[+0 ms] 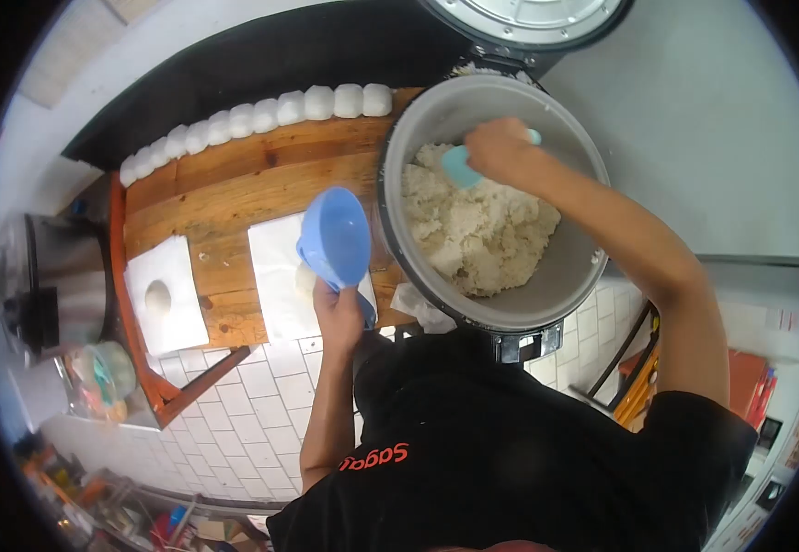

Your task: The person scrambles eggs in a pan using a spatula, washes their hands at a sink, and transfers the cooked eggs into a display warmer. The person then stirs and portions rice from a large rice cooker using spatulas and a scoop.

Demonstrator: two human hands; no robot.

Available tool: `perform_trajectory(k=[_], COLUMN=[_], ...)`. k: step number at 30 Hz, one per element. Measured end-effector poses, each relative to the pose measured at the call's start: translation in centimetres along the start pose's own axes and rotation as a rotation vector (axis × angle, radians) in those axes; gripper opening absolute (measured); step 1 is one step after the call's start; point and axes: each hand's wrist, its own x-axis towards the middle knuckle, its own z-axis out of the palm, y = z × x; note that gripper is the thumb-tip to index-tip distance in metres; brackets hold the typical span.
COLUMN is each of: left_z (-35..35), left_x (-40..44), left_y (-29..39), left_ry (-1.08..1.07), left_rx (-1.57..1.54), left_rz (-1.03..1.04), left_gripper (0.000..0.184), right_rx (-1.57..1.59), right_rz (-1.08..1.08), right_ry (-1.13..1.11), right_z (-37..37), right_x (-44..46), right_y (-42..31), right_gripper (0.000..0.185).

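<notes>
My left hand (339, 317) is closed around the handle of a blue plastic dipper (339, 235), its round bowl tilted over the table. Beneath it lies a stack of white paper sheets (275, 276), with a pale round mound (305, 279) partly hidden by the dipper. Inside a large rice cooker pot (588, 156), my right hand (505, 149) grips a teal rice paddle (461, 167). The paddle's blade touches the cooked white rice (482, 235), which is heaped toward the pot's left side.
White rounded packets (266, 115) line the wooden table's (261, 170) back edge. Another stack of white paper (183, 317) with a round pale spot sits at left. A crumpled white cloth (425, 308) touches the pot. The cooker's lid (533, 18) stands raised; a metal pot (68, 276) is far left.
</notes>
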Motion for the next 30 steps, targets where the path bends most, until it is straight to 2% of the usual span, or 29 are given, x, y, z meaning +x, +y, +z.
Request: perform_trajectory(k=[3,6,7,10,13,16,19,22,25,28,30], left_z=[-0.1,1.2,1.5,1.3,1.6,1.7,1.6,1.7,1.3,0.7,0.6], left_x=[-1.5,-1.1,-1.3,-1.3,-1.0,-1.0,-0.9,-0.5,-0.1,0.3,0.4], left_y=[0.9,-1.8,-1.7,-1.5,-1.9,-0.1,-0.3,-0.4,-0.8,-1.0,-0.7], left_ry=[-0.025,-0.038,0.011,-0.011,0.025,0.011,0.03,0.073,0.064,0.041,0.016], left_rx=[-0.03,-0.102,-0.117,-0.038,-0.017,0.065,0.131,0.159,0.174,0.203,0.188], left_rz=[-0.246,-0.098,-0.15,-0.206,-0.116,-0.213,-0.229,-0.165,-0.193,-0.211,-0.203], left_gripper=[0.017,0.017,0.015,0.015,0.014,0.026,0.029,0.029,0.03,0.029,0.029], right_rx=[0.055,0.051,0.074,-0.026,0.021,0.2,0.283,0.271,0.244,0.157,0.096], right_rz=[0.099,0.082,0.08,-0.056,-0.226,-0.401,-0.477,-0.577,-0.602,-0.526,-0.451], right_ry=[0.015,0.102,0.104,0.032,0.115,0.178,0.221,0.234,0.291,0.083,0.038], right_z=[1.8,5.1,5.6,6.1,5.5,4.2,5.4,4.9,4.6,2.0,0.9], right_x=[0.2,3.0,4.0,5.1,6.1,5.2,5.0,3.5,0.8,-3.1,-4.4], right_y=[2.5,0.5,0.4,-0.5,-0.8,-1.2,-1.0,-0.7,-1.3,-1.0,0.9], right_gripper=[0.022,0.019,0.019,0.02,0.021,0.021,0.025,0.024,0.022,0.022,0.023])
